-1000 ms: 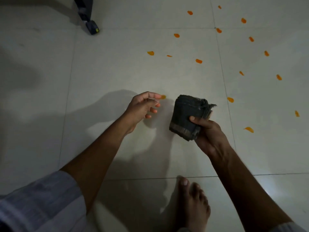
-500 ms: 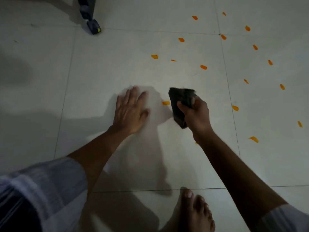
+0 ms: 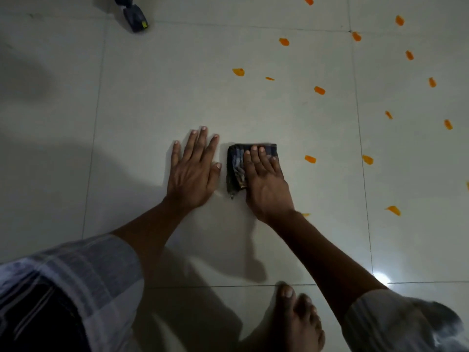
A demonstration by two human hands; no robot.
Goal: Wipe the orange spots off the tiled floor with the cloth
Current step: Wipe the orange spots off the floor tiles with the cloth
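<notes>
A folded dark cloth [image 3: 234, 166] lies flat on the pale tiled floor [image 3: 142, 102]. My right hand [image 3: 265, 181] presses down on it with the fingers stretched over its top. My left hand [image 3: 194, 168] rests flat on the tile just left of the cloth, fingers spread, holding nothing. Several orange spots dot the floor to the right and beyond: one [image 3: 310, 159] close to the cloth's right edge, one [image 3: 367, 159] further right, one [image 3: 319, 90] ahead. A small spot [image 3: 305, 214] peeks out beside my right wrist.
A dark furniture foot [image 3: 135, 17] stands at the top left. My bare foot [image 3: 295, 321] is planted on the tile at the bottom, below my right forearm. A bright light glare [image 3: 382, 279] lies on the floor at the lower right.
My right hand brought the cloth down from the air and laid it flat on the floor, covering the spot that was next to my left hand. My left hand went flat on the tile.
</notes>
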